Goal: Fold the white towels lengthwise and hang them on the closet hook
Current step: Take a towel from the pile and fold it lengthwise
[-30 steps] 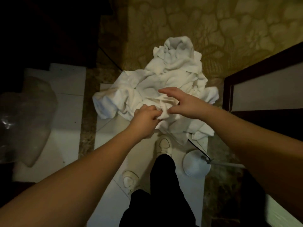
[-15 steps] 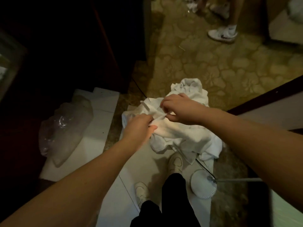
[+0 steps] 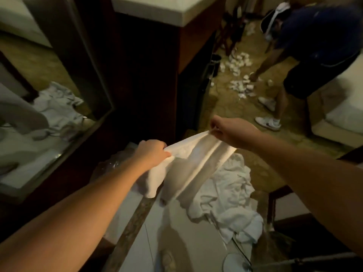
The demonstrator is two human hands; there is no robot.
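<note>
Left hand (image 3: 152, 152) gripping one end of a white towel (image 3: 193, 163), right hand (image 3: 232, 130) pinching the other; stretching it above the floor pile (image 3: 231, 197). Still spreading, seemingly; next, bringing long edges together.

Both bare arms reached forward, the right raised higher than the left. The left hand (image 3: 151, 152) was curled, gripping cloth under its thumb. The right hand (image 3: 231, 130), knuckles up, pinched cloth at its fingertips (image 3: 214, 128).

White towel (image 3: 196, 160) stretched taut in midair (lower end drooping), crumpled white towel pile (image 3: 225, 195) on the floor beneath
</note>
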